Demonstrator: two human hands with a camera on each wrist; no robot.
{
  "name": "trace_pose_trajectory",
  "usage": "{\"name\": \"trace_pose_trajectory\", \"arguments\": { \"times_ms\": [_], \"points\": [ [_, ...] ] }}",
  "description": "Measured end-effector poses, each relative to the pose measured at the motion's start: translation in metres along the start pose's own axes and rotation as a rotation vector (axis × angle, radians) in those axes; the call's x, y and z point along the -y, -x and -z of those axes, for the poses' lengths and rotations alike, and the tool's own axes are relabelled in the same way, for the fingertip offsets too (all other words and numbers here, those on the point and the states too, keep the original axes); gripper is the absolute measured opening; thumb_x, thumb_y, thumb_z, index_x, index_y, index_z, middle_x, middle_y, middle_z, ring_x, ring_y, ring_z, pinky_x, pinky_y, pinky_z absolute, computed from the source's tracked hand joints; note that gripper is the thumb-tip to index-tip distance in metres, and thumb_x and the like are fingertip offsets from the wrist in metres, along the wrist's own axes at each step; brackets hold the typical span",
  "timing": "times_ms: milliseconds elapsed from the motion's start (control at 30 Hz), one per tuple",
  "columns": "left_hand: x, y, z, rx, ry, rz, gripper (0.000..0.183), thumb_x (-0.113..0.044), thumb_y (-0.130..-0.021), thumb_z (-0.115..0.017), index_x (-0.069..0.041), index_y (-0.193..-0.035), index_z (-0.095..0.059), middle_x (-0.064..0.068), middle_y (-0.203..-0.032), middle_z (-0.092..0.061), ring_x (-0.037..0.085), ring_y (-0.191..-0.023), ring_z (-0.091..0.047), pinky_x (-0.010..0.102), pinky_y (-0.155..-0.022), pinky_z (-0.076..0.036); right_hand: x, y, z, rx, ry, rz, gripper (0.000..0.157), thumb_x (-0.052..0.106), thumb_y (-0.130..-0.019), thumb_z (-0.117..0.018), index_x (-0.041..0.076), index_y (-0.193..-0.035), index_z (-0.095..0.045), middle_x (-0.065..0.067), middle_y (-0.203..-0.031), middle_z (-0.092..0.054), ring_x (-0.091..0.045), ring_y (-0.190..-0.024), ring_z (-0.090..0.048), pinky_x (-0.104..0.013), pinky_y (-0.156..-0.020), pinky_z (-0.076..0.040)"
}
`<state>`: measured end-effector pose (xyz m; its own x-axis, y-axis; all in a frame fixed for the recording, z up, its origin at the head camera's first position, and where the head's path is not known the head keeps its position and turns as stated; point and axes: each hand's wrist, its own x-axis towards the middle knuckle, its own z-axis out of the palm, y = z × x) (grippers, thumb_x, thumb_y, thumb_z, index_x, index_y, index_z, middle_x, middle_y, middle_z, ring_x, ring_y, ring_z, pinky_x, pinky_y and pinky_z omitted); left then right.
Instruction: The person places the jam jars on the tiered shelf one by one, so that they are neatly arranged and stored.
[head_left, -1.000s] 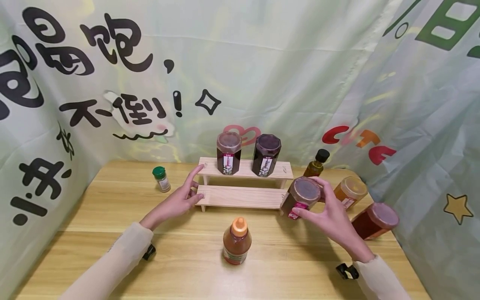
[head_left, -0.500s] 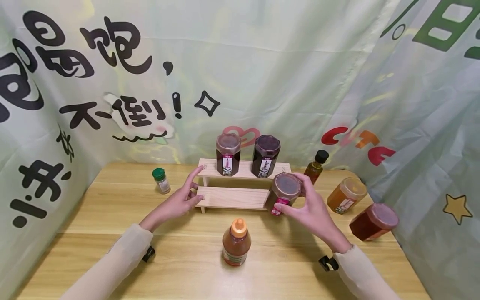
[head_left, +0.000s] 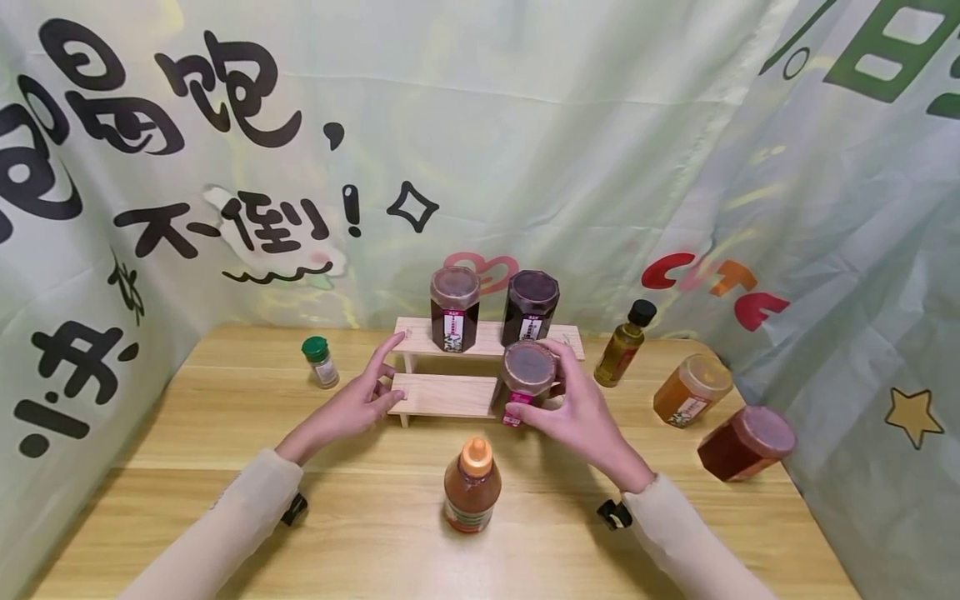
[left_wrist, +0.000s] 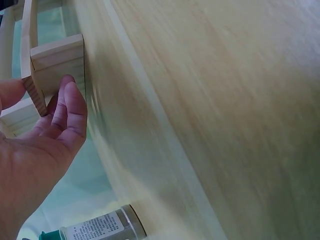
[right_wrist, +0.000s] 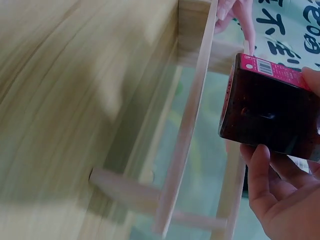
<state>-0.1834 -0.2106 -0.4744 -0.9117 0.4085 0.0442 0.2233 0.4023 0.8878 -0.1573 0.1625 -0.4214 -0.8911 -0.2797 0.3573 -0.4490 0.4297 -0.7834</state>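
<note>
My right hand (head_left: 581,412) grips a dark jam jar (head_left: 529,367) with a pink label, thumb on the front and fingers behind. In the right wrist view the jar (right_wrist: 270,110) shows its dark base, tilted, over the lower step of a two-tier wooden shelf (head_left: 442,393). My left hand (head_left: 356,408) holds the shelf's left end; in the left wrist view its thumb and curled fingers lie on either side of the board end (left_wrist: 31,75). On the upper step stand two more dark jars, a left one (head_left: 454,312) and a right one (head_left: 532,296) partly hidden by the held jar.
An orange-capped sauce bottle (head_left: 472,492) stands in front of the shelf. Left of it is a green-capped shaker (head_left: 321,362). To the right are a black-capped oil bottle (head_left: 621,350), an amber jar (head_left: 690,392) and a dark red jar (head_left: 746,446). Fabric walls enclose the table.
My right hand has carried the dark jar leftward, from the shelf's right end to over the lower step. The oil bottle has come into fuller view. My left hand stays at the shelf's end.
</note>
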Motion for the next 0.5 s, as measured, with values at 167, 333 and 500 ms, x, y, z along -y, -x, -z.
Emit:
{"name": "trace_pose_trajectory", "arguments": {
  "times_ms": [167, 333, 500],
  "points": [
    [0.001, 0.0, 0.0, -0.011, 0.011, -0.013, 0.097, -0.003, -0.11, -0.064, -0.044, -0.175, -0.005, 0.031, -0.145, -0.052, 0.033, -0.079, -0.063, 0.039, -0.06, -0.057, 0.003, -0.007, -0.019, 0.035, -0.01, 0.025, 0.096, 0.023, -0.079, -0.103, 0.024, -0.157, -0.046, -0.001, -0.133, -0.069, -0.018, -0.113, -0.068, -0.045, -0.091, -0.061],
    [0.001, 0.0, 0.0, -0.008, 0.022, -0.019, 0.096, -0.003, -0.11, -0.064, -0.043, -0.175, -0.006, 0.033, -0.147, -0.05, 0.033, -0.079, -0.064, 0.039, -0.06, -0.058, 0.009, -0.012, -0.033, 0.051, -0.004, 0.029, 0.096, 0.027, -0.079, -0.102, 0.026, -0.157, -0.046, 0.002, -0.132, -0.069, -0.017, -0.113, -0.069, -0.047, -0.092, -0.06],
    [0.002, -0.001, -0.001, -0.012, 0.012, -0.023, 0.094, -0.003, -0.111, -0.063, -0.043, -0.175, -0.007, 0.033, -0.146, -0.05, 0.032, -0.078, -0.063, 0.038, -0.061, -0.057, 0.014, -0.017, -0.043, 0.052, -0.019, 0.017, 0.097, 0.031, -0.08, -0.102, 0.028, -0.158, -0.045, 0.002, -0.131, -0.071, -0.017, -0.113, -0.069, -0.048, -0.092, -0.059]
  ]
}}
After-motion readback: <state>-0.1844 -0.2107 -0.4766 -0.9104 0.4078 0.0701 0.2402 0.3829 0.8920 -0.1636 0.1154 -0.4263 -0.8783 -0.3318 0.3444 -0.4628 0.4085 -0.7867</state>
